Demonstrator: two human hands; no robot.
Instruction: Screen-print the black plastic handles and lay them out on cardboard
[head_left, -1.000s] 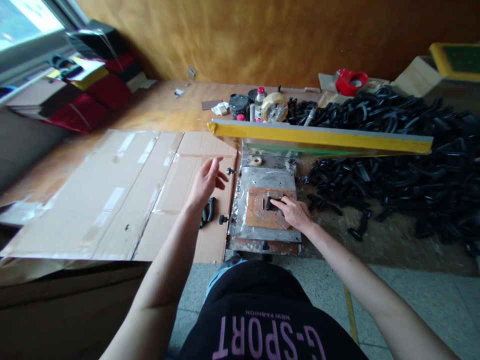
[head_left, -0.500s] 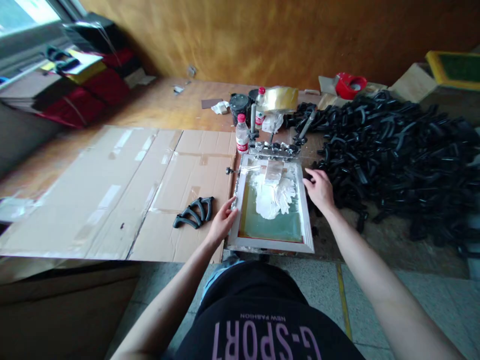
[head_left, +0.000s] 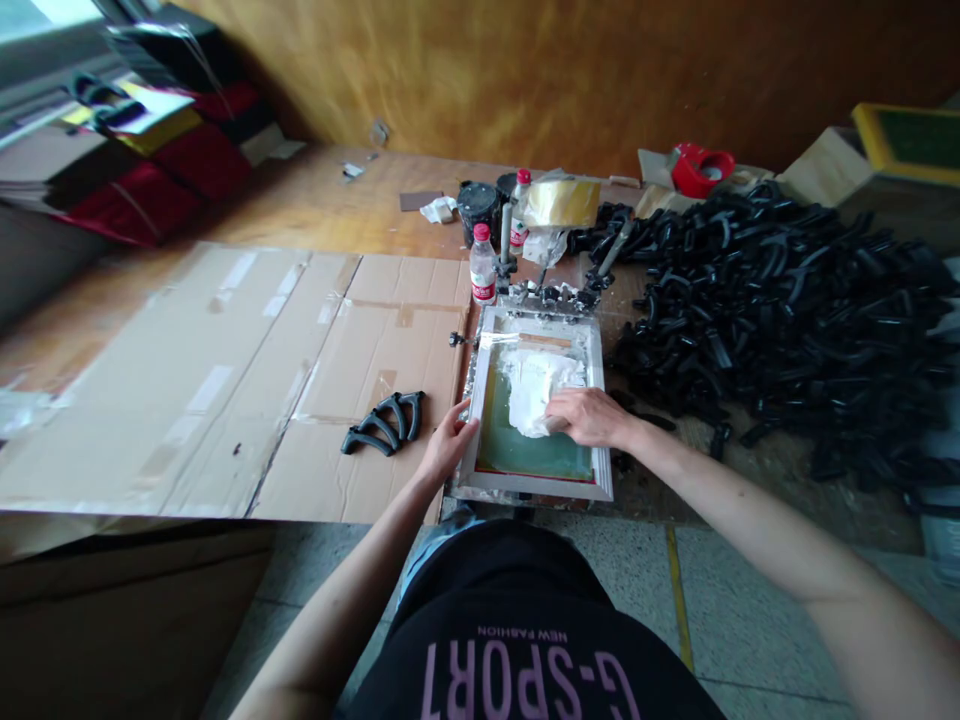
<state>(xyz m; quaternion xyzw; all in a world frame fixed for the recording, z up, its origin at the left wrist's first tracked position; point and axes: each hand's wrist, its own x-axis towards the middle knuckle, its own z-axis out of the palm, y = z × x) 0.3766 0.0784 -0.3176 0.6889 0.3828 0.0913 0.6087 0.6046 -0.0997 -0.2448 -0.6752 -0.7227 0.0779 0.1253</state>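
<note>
A framed screen (head_left: 536,462) lies flat on the table's front edge, with white paste (head_left: 529,395) spread over its green mesh. My right hand (head_left: 589,416) is closed over the mesh at the paste's lower right, gripping something mostly hidden under the fingers, perhaps a scraper. At the frame's left edge rests my left hand (head_left: 451,438), its fingers against the rim. Several black curved parts (head_left: 384,424) lie side by side on the cardboard (head_left: 330,470) to the left. Metal clamps (head_left: 551,293) stand at the back of the frame.
Bottles (head_left: 483,268) and a dark tub (head_left: 477,208) stand behind the frame. A large heap of black parts (head_left: 750,310) covers the right side. Near the wall are a red tape dispenser (head_left: 701,172) and, at the back left, red stacks (head_left: 135,205).
My right hand has moved left from the frame's right edge onto the mesh and closed. The flat piece on the paste is no longer seen there. My left hand stays at the left edge.
</note>
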